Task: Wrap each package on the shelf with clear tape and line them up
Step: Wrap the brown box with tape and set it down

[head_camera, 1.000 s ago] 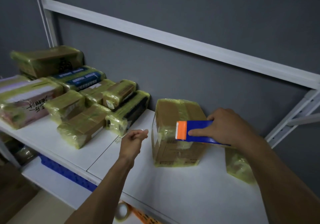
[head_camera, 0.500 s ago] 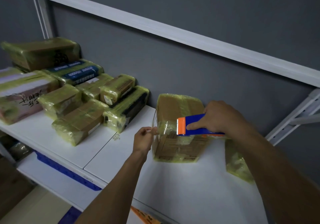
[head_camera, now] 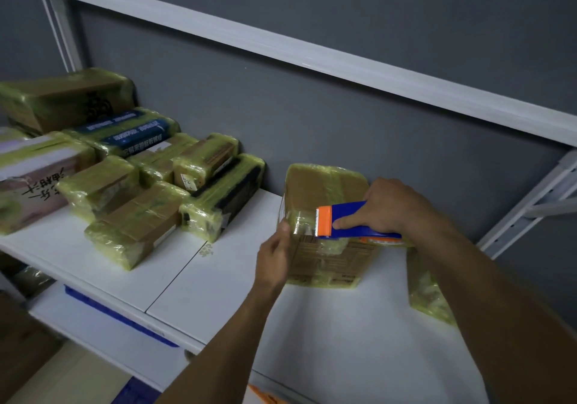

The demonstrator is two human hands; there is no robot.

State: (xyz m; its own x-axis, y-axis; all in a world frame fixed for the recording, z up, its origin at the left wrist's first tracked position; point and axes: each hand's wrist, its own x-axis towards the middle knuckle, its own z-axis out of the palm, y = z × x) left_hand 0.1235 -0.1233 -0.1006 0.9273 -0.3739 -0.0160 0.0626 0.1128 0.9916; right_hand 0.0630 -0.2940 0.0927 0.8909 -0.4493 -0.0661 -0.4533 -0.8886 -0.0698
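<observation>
Wrapping step: the right hand (head_camera: 396, 207) grips the blue-and-orange plastic tape dispenser (head_camera: 346, 220) against the brown cardboard package (head_camera: 321, 185) on the white shelf (head_camera: 218, 282), and the left hand (head_camera: 274, 257) pinches the clear tape end (head_camera: 300, 227). Next, I think: pull the tape around.

White Chinese print on blue package (head_camera: 137, 136): blurred, unreadable. Black handwritten Chinese characters on pale box (head_camera: 40, 185): upside down, not legible. On little package (head_camera: 209, 157), small white label (head_camera: 186, 182): marks too small. Printed lines on brown box (head_camera: 324, 260): unreadable.

hands | left hand (head_camera: 274, 255) pinching tape (head_camera: 301, 228); right hand (head_camera: 394, 209) gripping dispenser (head_camera: 349, 220), forefinger extended | forearms outstretched
</observation>
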